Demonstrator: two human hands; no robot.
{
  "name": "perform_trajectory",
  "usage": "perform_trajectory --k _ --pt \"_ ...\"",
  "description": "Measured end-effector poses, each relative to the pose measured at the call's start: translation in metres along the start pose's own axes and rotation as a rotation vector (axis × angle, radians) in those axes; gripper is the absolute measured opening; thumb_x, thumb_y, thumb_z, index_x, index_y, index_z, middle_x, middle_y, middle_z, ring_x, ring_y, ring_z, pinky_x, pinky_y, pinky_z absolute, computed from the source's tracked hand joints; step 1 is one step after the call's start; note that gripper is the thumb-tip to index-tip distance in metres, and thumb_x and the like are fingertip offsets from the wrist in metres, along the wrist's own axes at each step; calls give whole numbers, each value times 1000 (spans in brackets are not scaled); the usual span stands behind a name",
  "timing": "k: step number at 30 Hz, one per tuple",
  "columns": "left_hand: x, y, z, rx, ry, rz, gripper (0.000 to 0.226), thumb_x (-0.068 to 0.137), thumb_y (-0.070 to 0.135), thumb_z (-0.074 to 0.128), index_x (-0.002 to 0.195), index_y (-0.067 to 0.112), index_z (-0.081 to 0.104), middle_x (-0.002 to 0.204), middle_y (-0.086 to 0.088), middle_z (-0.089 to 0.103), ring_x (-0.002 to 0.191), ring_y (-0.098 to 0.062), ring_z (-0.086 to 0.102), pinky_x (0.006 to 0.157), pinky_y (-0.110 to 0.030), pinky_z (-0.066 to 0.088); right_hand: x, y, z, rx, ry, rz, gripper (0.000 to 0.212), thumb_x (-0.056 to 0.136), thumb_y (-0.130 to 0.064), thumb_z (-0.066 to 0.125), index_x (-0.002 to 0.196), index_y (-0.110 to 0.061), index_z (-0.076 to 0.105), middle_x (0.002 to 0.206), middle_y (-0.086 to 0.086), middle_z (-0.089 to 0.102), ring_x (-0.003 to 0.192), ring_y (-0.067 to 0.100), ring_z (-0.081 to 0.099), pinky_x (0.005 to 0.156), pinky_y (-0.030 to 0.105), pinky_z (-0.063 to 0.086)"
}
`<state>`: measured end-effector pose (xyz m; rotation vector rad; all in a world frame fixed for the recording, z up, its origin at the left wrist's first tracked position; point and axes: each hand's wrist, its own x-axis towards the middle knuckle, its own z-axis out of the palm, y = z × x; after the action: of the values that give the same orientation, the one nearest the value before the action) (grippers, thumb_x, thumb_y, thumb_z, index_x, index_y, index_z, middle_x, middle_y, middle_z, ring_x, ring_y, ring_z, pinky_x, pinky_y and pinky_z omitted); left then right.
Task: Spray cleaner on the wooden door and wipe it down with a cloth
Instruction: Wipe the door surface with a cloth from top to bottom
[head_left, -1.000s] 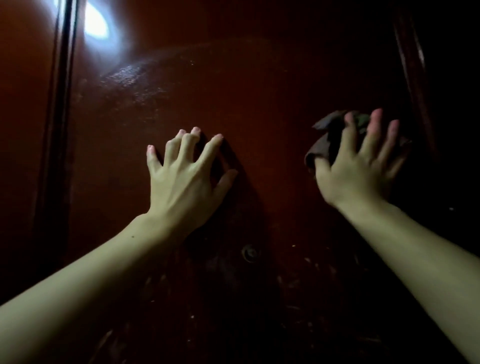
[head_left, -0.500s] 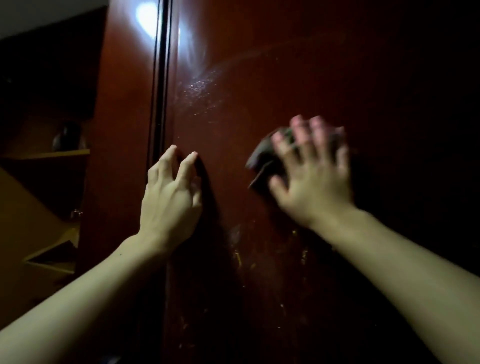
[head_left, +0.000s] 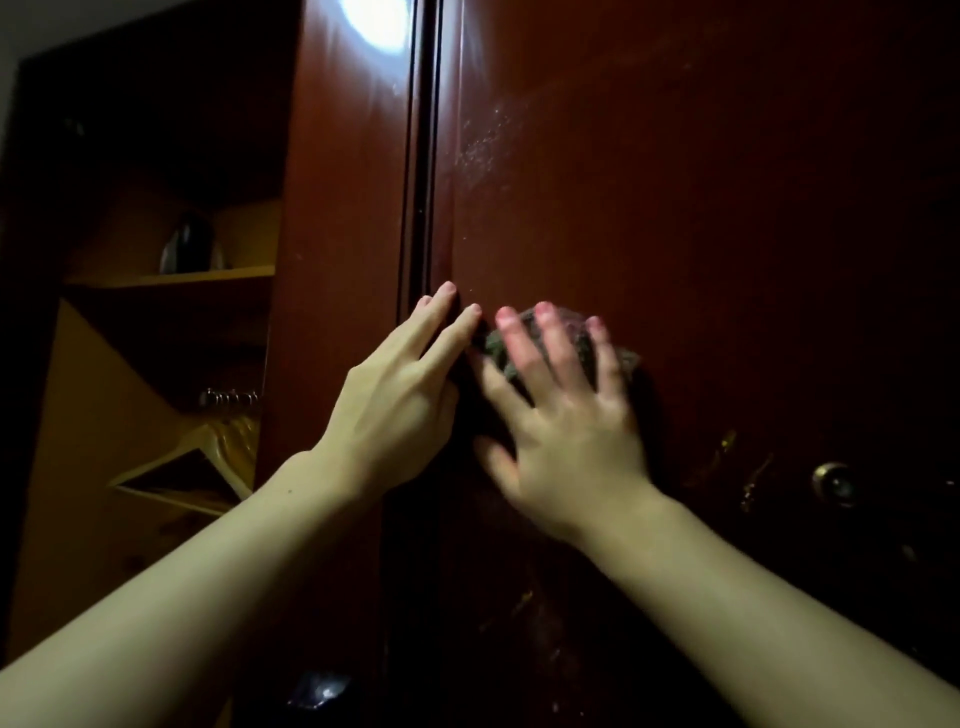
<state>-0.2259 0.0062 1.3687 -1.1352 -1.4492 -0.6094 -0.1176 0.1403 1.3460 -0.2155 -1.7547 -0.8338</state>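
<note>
Head view: our right hand (head_left: 569, 431), fingers spread, pressed crumpled grey-green cloth (head_left: 506, 353) flat against glossy reddish-brown wooden door (head_left: 701, 234); left hand (head_left: 395, 400), fingers straight, touched door's left edge.

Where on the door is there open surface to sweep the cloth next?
Open: the door panel above and right of the right hand, up to the speckled patch. Crowded: leftward, where the left hand rests by the edge, and around the round fitting.

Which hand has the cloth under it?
The right hand. Its spread fingers press the cloth flat against the door. The left hand only touches the door's edge, with nothing under it.
</note>
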Motion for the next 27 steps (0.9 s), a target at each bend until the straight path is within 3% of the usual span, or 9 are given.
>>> perform_trajectory --k 6,8,11,13,15,19,22,27 --pt "-8 -3 5 -69 36 26 58 93 33 31 147 12 36 155 -11 29 143 -25 27 113 -27 25 14 19 -11 -2 3 519 76 82 -48 41 152 -24 26 161 15 8 148 39 1 114 63 -1" --pt "-10 0 8 -91 63 16 60 95 40 30 147 10 37 155 -11 30 143 -25 28 113 -26 23 13 -7 -7 4 39 476 72 83 -46 39 150 -22 31 160 18 12 147 42 6 114 66 3" --pt "-11 1 12 -37 88 45 70 96 56 27 145 7 40 153 -15 32 141 -30 30 110 -30 28 -11 -43 6 10 27 158 62 88 -45 45 144 -19 42 158 18 20 146 42 13 112 68 9" --pt "-13 1 16 16 75 86 77 93 62 25 144 6 41 153 -17 31 141 -34 30 108 -34 30 -29 -44 6 12 12 43 60 87 -49 48 141 -23 47 158 15 24 146 39 16 113 66 12" --pt "-15 -1 16 71 73 116 79 92 65 25 143 6 42 153 -19 31 141 -36 29 108 -36 30 -41 -25 4 -14 -4 52 65 83 -53 49 143 -26 46 158 13 25 146 38 19 114 65 12" --pt "-19 0 16 148 70 92 80 93 66 22 143 7 42 152 -19 32 141 -38 28 108 -40 30 -50 36 -9 -92 -20 365 79 79 -55 40 151 -24 29 160 15 15 147 39 10 113 64 7" --pt "-14 18 23 85 114 -25 76 93 60 30 139 2 45 151 -21 32 140 -42 26 109 -48 31 -43 32 -15 -79 -14 544 83 77 -54 41 151 -20 26 160 19 12 147 42 7 113 66 8" --pt "7 64 37 -13 193 -143 63 85 41 39 135 4 47 153 -22 26 142 -41 21 113 -58 20 -55 15 -8 -84 -20 194 72 85 -54 51 148 -21 38 158 16 24 145 41 18 113 65 14"
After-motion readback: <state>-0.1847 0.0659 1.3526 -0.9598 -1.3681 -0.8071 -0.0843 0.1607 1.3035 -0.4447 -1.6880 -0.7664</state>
